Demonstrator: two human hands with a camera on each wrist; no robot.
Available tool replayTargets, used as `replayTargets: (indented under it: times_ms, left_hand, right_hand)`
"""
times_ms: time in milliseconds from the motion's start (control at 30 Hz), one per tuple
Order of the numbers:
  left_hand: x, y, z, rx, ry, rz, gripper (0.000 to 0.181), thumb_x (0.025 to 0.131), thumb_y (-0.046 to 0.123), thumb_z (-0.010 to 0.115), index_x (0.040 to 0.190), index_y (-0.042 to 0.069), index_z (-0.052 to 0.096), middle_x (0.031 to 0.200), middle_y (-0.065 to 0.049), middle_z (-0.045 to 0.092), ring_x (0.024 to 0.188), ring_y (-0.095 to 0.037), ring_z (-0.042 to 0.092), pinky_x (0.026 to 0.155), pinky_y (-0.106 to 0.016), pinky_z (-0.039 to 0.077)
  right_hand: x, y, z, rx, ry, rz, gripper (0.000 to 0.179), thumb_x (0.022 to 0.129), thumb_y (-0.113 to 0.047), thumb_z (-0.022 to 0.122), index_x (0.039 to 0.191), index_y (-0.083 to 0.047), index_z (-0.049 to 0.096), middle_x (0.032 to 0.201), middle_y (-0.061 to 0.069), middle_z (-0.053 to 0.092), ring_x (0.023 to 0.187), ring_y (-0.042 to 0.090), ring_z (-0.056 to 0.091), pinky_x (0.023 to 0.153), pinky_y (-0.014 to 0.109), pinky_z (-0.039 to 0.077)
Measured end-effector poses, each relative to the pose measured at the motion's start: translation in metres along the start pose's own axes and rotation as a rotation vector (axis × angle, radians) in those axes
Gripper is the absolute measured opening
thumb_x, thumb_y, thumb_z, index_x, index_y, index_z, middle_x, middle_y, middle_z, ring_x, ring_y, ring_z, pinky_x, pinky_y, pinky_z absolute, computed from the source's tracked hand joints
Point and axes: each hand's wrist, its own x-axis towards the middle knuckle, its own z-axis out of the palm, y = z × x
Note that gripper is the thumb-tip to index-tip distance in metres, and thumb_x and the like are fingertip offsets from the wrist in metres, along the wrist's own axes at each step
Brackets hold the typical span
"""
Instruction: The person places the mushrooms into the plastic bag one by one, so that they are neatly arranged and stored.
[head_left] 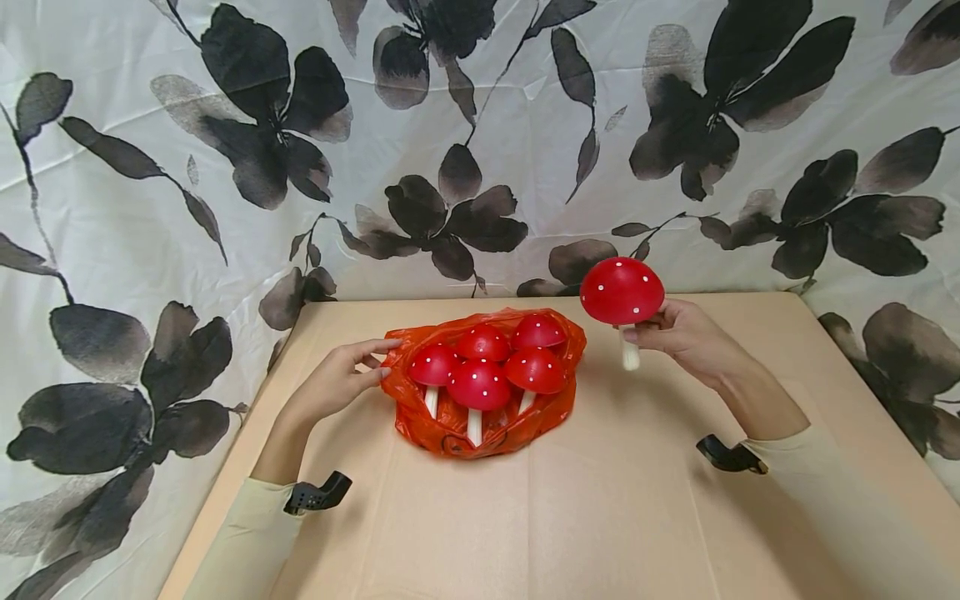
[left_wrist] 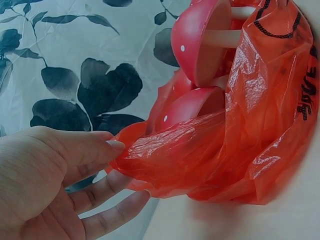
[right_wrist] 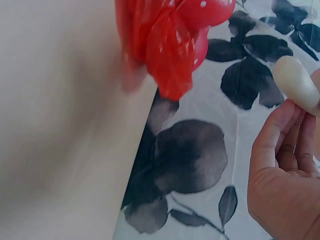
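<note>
An orange-red plastic bag [head_left: 408,421] lies on the table, its mouth spread wide. Several toy mushrooms [head_left: 478,385] with white-dotted red caps and pale stems sit in it. At the bag's left edge my left hand [head_left: 335,385] pinches the thin plastic between thumb and fingers, as the left wrist view shows on the bag [left_wrist: 170,165]. To the right of the bag, my right hand [head_left: 693,343] holds another toy mushroom [head_left: 622,290] upright by its stem, above the table. Only the pale stem [right_wrist: 295,82] of that mushroom shows in the right wrist view.
The light wooden-toned table [head_left: 525,517] ends just behind the bag. A white cloth [head_left: 555,208] with dark flowers hangs beyond its back edge and at both sides. Each wrist carries a black strap mount [head_left: 318,493].
</note>
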Motion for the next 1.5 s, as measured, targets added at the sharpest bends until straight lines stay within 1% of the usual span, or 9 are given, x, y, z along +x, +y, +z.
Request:
replayTargets:
  times_ms: [133,333,533,767,900,1000,1167,1367,1500]
  left_hand:
    - [0.0,0.002,0.0,0.001,-0.005,0.0,0.043,0.096,0.005,0.063,0.138,0.013,0.064,0.125,-0.008,0.068,0.099,-0.025,0.065,0.075,-0.031,0.055]
    - [0.0,0.004,-0.001,0.006,-0.01,0.005,0.043,0.096,0.005,0.062,0.138,0.012,0.064,0.124,-0.008,0.068,0.099,-0.024,0.066,0.076,-0.03,0.055]
    - [-0.001,0.004,-0.001,0.002,-0.011,0.02,0.042,0.096,0.004,0.062,0.138,0.011,0.064,0.126,-0.009,0.068,0.098,-0.024,0.067,0.079,-0.03,0.055]
    - [-0.001,0.003,-0.001,0.008,-0.008,0.005,0.042,0.097,0.005,0.062,0.138,0.013,0.064,0.129,-0.008,0.067,0.1,-0.023,0.066,0.083,-0.036,0.054]
    - [-0.001,0.003,-0.001,0.006,-0.007,0.006,0.042,0.097,0.005,0.062,0.138,0.013,0.064,0.129,-0.008,0.067,0.099,-0.023,0.067,0.082,-0.034,0.055]
    - [-0.002,0.004,-0.002,0.007,-0.006,0.008,0.042,0.097,0.004,0.062,0.138,0.012,0.064,0.129,-0.008,0.067,0.099,-0.023,0.067,0.082,-0.033,0.055]
    - [-0.002,0.004,-0.002,0.008,-0.01,0.009,0.042,0.096,0.004,0.062,0.138,0.012,0.064,0.128,-0.008,0.067,0.099,-0.023,0.066,0.082,-0.032,0.055]
    - [-0.002,0.005,-0.002,0.003,-0.011,0.015,0.043,0.096,0.004,0.062,0.138,0.012,0.064,0.126,-0.008,0.068,0.098,-0.024,0.066,0.08,-0.029,0.055]
    - [-0.003,0.006,-0.002,0.0,-0.005,0.022,0.043,0.095,0.002,0.062,0.137,0.012,0.064,0.124,-0.008,0.069,0.097,-0.023,0.067,0.078,-0.029,0.055]
  right_hand:
    - [0.006,-0.003,0.012,0.02,-0.017,-0.031,0.048,0.094,-0.008,0.071,0.14,-0.007,0.056,0.122,0.002,0.067,0.112,0.023,0.062,0.09,0.026,0.056]
    - [0.014,-0.007,0.029,0.055,-0.076,-0.07,0.039,0.096,-0.006,0.067,0.134,-0.011,0.06,0.118,0.007,0.065,0.108,0.025,0.06,0.085,0.028,0.057]
    - [0.026,-0.009,0.05,0.067,-0.087,-0.067,0.042,0.099,-0.012,0.064,0.141,-0.007,0.057,0.127,0.01,0.06,0.115,0.025,0.06,0.09,0.034,0.058]
    - [0.036,-0.018,0.078,0.098,-0.079,-0.043,0.046,0.096,-0.01,0.068,0.14,-0.004,0.057,0.135,0.011,0.058,0.123,0.032,0.054,0.09,0.037,0.058]
    - [0.04,-0.024,0.093,0.085,-0.067,-0.041,0.048,0.093,-0.01,0.072,0.138,-0.004,0.059,0.136,0.013,0.058,0.124,0.034,0.052,0.096,0.05,0.055]
    - [0.042,-0.027,0.105,0.077,-0.06,-0.043,0.048,0.091,-0.012,0.075,0.136,-0.005,0.06,0.133,0.013,0.061,0.121,0.033,0.055,0.098,0.055,0.052]
    - [0.047,-0.029,0.123,0.103,-0.082,-0.06,0.052,0.09,-0.011,0.076,0.138,-0.006,0.055,0.125,0.013,0.069,0.114,0.032,0.065,0.096,0.046,0.055]
    - [0.054,-0.028,0.143,0.183,-0.111,-0.068,0.062,0.089,-0.009,0.076,0.142,-0.01,0.045,0.113,0.012,0.074,0.108,0.029,0.068,0.097,0.043,0.055]
    - [0.06,-0.026,0.154,0.263,-0.132,-0.075,0.073,0.087,-0.006,0.076,0.148,-0.016,0.038,0.123,0.012,0.069,0.112,0.029,0.067,0.098,0.043,0.055]
